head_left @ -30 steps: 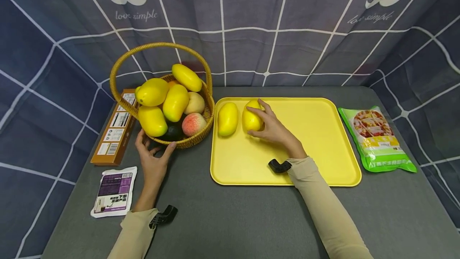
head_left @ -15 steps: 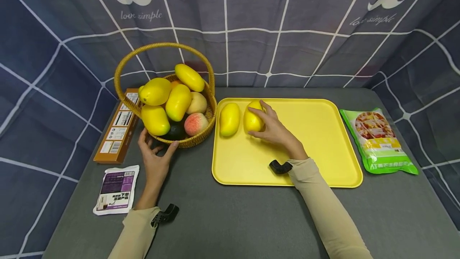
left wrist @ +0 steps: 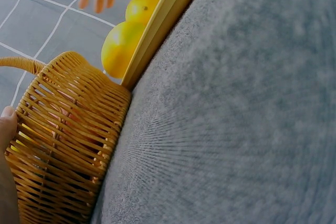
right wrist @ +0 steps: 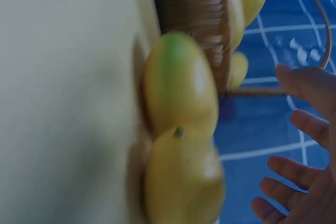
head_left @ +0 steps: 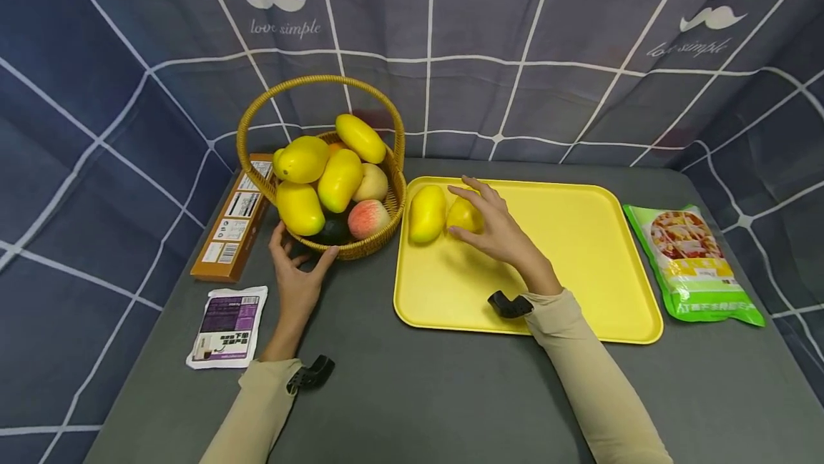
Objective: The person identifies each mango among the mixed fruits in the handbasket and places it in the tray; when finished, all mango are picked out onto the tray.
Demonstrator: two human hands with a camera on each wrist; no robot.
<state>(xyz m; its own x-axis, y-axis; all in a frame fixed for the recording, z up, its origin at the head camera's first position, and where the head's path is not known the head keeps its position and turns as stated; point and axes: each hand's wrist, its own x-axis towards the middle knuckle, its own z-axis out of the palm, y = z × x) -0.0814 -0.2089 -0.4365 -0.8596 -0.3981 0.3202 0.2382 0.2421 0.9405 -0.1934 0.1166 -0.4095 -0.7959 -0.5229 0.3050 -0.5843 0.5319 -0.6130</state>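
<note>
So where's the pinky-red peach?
In the head view, the peach is in the basket on the left, right of the dark fruit and in front of the pale round fruit.

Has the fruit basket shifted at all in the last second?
No. In the head view, the basket keeps its place beside the left edge of the yellow tray; both slide right in the picture together, so probably only the view shifted.
</note>
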